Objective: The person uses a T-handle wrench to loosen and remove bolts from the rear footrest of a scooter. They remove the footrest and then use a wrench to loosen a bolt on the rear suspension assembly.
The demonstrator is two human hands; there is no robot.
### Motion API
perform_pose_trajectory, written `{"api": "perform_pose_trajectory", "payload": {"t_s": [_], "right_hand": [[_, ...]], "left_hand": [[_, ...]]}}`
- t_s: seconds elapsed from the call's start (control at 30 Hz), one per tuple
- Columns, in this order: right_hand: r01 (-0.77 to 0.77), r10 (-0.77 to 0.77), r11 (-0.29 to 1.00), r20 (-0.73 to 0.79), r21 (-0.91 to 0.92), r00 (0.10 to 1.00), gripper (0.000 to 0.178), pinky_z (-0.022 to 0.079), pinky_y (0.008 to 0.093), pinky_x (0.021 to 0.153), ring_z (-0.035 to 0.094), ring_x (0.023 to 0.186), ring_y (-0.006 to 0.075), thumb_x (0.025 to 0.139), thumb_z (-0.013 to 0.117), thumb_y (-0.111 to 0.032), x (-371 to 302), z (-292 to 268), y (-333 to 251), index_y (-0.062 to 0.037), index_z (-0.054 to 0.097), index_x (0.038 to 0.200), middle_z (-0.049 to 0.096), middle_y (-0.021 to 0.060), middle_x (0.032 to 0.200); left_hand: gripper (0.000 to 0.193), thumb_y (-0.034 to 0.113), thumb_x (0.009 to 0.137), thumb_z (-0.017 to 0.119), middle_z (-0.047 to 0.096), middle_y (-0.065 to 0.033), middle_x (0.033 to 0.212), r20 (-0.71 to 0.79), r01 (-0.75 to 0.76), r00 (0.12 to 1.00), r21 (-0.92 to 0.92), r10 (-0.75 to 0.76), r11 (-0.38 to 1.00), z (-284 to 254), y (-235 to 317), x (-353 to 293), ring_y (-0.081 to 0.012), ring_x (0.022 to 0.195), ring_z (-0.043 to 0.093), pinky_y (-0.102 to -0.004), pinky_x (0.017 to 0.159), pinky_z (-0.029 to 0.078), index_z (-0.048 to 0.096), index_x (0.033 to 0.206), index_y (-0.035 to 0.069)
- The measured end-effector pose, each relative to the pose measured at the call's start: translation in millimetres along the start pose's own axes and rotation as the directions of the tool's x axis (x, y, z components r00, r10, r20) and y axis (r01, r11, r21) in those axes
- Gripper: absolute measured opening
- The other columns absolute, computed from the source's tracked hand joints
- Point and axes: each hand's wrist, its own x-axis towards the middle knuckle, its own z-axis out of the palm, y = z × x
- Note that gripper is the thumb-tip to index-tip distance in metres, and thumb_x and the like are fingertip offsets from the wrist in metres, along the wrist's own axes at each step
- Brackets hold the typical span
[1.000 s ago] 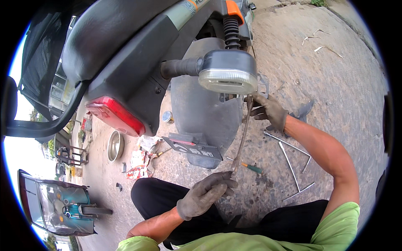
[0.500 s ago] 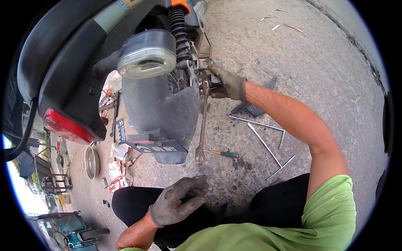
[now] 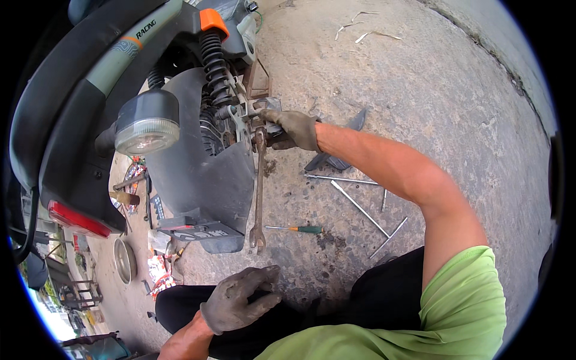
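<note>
My right hand [image 3: 293, 129], in a grey work glove, reaches to the axle area beside the rear shock absorber [image 3: 215, 67] of a scooter. Its fingers are curled around parts there, and what they grip is partly hidden. Right next to these fingers is the upper end of a long, worn wrench [image 3: 259, 186], which hangs down along the black rear mudguard [image 3: 201, 162]. My left hand [image 3: 240, 300], gloved too, hovers over my thighs below the wrench's lower end. It is empty, its fingers loosely bent and the thumb apart.
A screwdriver [image 3: 309, 229] with a green handle lies on the concrete. Two T-handle wrenches [image 3: 360, 207] and dark plastic pieces [image 3: 333, 159] lie to the right. A metal bowl [image 3: 125, 261] stands at left, near a red-white wrapper [image 3: 160, 273]. The turn signal [image 3: 147, 123] juts out above.
The whole view has shifted, so the scooter and tools appear further left and slightly lower. My right hand stays at the axle area by the wrench; my left hand still hovers empty.
</note>
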Motion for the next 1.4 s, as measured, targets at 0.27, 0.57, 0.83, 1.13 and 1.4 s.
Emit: {"api": "perform_pose_trajectory", "payload": {"t_s": [0.27, 0.57, 0.83, 1.13, 1.4], "right_hand": [[0.07, -0.057, 0.979, -0.072, 0.192, 0.996, 0.032, 0.052, 0.0342, 0.067, 0.063, 0.073, 0.0141, 0.099, 0.062, -0.043, 9.1, 15.0, -1.9, -0.0123, 0.069, 0.106, 0.068, 0.0004, 0.087], [0.092, -0.069, 0.916, -0.072, 0.392, 0.995, 0.029, 0.056, 0.0367, 0.07, 0.064, 0.076, 0.0161, 0.1, 0.062, -0.038, 14.2, 16.6, 5.9, -0.0105, 0.069, 0.108, 0.071, 0.0042, 0.094], [0.006, 0.055, 0.9, -0.126, 0.436, 0.99, 0.034, 0.057, 0.0371, 0.069, 0.065, 0.086, 0.0167, 0.096, 0.067, -0.038, 10.0, 23.6, -0.3, -0.0066, 0.069, 0.111, 0.073, 0.0066, 0.1], [0.031, 0.013, 0.876, -0.088, 0.481, 0.996, 0.036, 0.056, 0.0348, 0.068, 0.067, 0.077, 0.0181, 0.095, 0.069, -0.037, 18.9, 21.7, 6.2, -0.0028, 0.071, 0.108, 0.073, 0.0089, 0.096], [0.057, -0.024, 0.867, -0.073, 0.496, 0.997, 0.045, 0.051, 0.037, 0.071, 0.064, 0.081, 0.0206, 0.093, 0.069, -0.043, 30.0, 37.9, 18.3, 0.0014, 0.072, 0.1, 0.072, 0.0141, 0.094]], "left_hand": [[0.04, 0.017, 0.082, 0.08, 0.07, -0.0148, 0.097, -0.101, -0.328, 0.934, 0.145, 0.343, 0.934, 1.5, -4.1, 14.5, -0.0263, 0.081, 0.072, -0.0368, 0.073, 0.057, 0.068, 0.116, -0.001], [0.063, 0.042, 0.082, 0.078, 0.067, -0.0178, 0.117, -0.162, -0.505, 0.768, 0.44, 0.619, 0.742, -82.4, 81.9, 59.6, -0.0359, 0.105, 0.065, -0.0473, 0.09, 0.049, 0.064, 0.128, 0.001], [0.077, 0.053, 0.088, 0.071, 0.038, -0.0214, 0.152, -0.164, -0.182, 0.929, 0.576, 0.331, 0.797, -40.3, 41.1, 126.9, -0.044, 0.142, 0.034, -0.0566, 0.113, 0.032, 0.047, 0.144, 0.006], [0.079, 0.055, 0.085, 0.072, 0.044, -0.0227, 0.149, -0.24, -0.161, 0.87, 0.687, 0.431, 0.709, -92.6, 175.5, 138.2, -0.0443, 0.138, 0.041, -0.0564, 0.112, 0.034, 0.052, 0.141, 0.005], [0.089, 0.058, 0.088, 0.068, 0.04, -0.024, 0.153, -0.443, -0.2, 0.765, 0.526, 0.467, 0.827, -92.8, 183.8, 158.7, -0.0399, 0.142, 0.04, -0.0511, 0.116, 0.032, 0.044, 0.148, -0.002]]}}
